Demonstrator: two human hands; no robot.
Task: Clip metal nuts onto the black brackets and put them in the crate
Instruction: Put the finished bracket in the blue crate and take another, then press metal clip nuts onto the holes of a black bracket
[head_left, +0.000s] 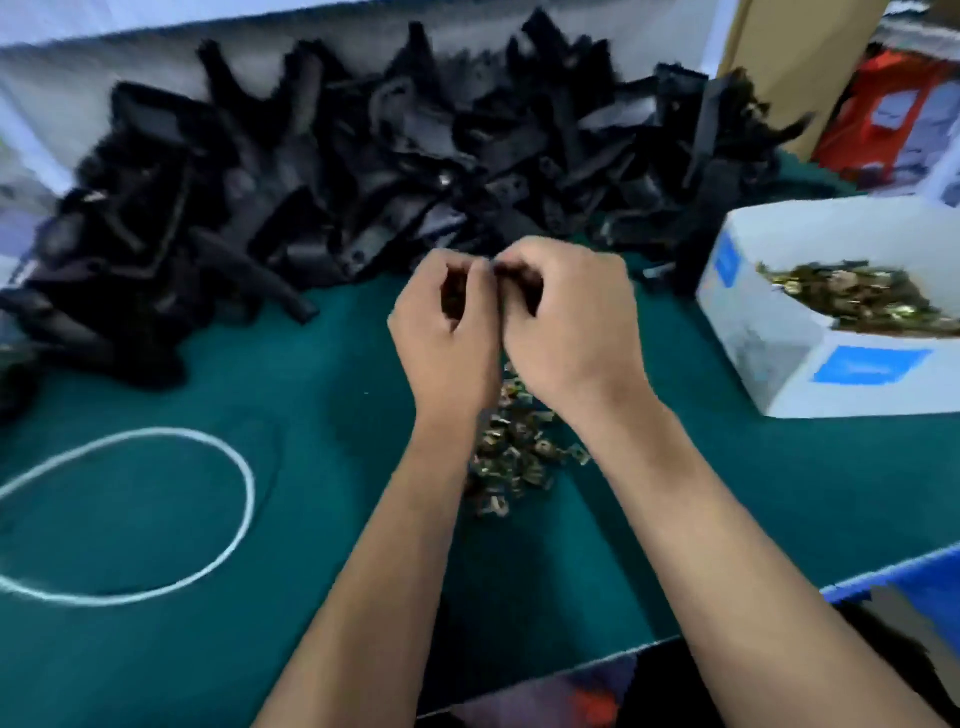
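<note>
Left hand (447, 332) and right hand (566, 332) curled together, fingertips touching, pinching a small dark part; too blurred to identify. Loose metal nuts (514, 447) lie below on the counter (311, 395).

Bracket pile (363, 171) at 12 o'clock, behind my hands. Loose nuts (514, 447) on table (322, 545) beneath my wrists. Nut box (810, 353) at 2. Cord loop (124, 514) at 9. Crate corner (904, 577) at 4.

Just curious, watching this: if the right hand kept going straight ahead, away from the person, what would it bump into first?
Probably the pile of black brackets heaped just beyond the right hand. Only a little green table shows between, though one view leaves depth uncertain.
</note>
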